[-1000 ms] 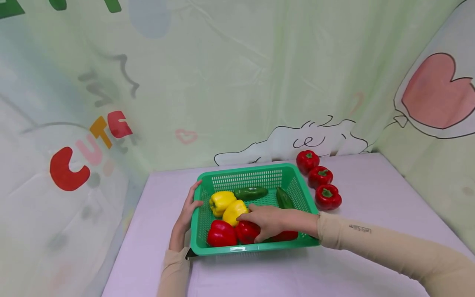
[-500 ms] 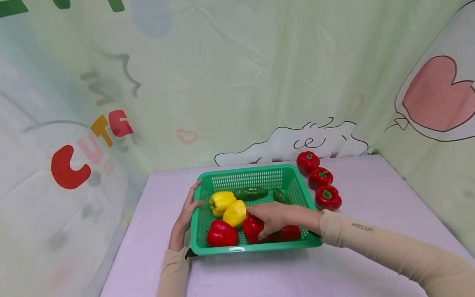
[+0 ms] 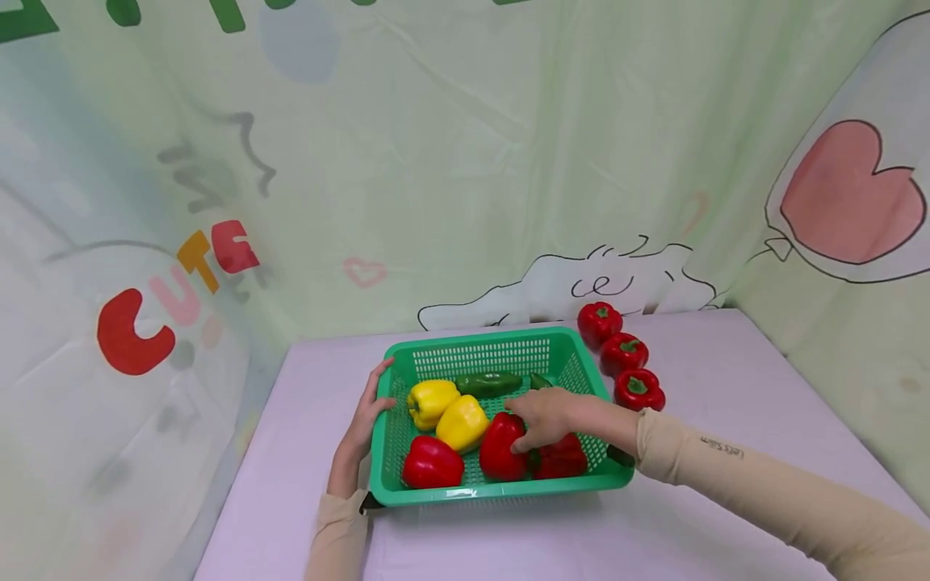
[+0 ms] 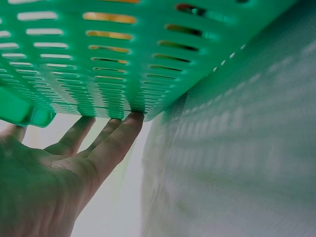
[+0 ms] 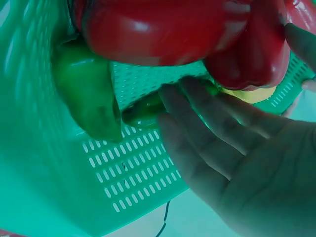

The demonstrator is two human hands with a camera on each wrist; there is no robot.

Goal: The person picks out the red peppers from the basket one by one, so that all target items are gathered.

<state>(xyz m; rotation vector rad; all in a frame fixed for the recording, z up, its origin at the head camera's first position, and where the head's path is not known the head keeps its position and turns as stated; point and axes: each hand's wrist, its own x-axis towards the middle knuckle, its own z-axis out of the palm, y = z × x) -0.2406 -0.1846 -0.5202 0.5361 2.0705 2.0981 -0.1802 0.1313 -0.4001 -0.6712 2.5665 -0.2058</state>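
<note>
A green plastic basket [image 3: 501,490] stands on the table with red, yellow and green peppers in it. My left hand [image 3: 366,420] holds its left rim, thumb and forefinger over the edge; in the left wrist view, straight fingers [image 4: 106,148] touch the perforated outer wall. Inside the basket, my right hand [image 3: 548,415] has its thumb at a red bell pepper [image 3: 500,452], its other fingers extended. To the right lies another red bell pepper [image 3: 567,458], to the left a third [image 3: 432,462]. Behind them are two yellow bell peppers [image 3: 462,424]. A long green pepper [image 5: 89,94] shows beside the basket wall.
Three red bell peppers [image 3: 623,353] stand in a slanting row outside the basket's right side. Another long green pepper [image 3: 488,384] lies by the basket's back wall. A printed curtain [image 3: 465,161] rises behind the pale purple table [image 3: 726,379].
The middle red bell pepper has shifted right, away from the left one, with my right hand. My right fingers have since loosened and moved right. The left hand stays at the rim.
</note>
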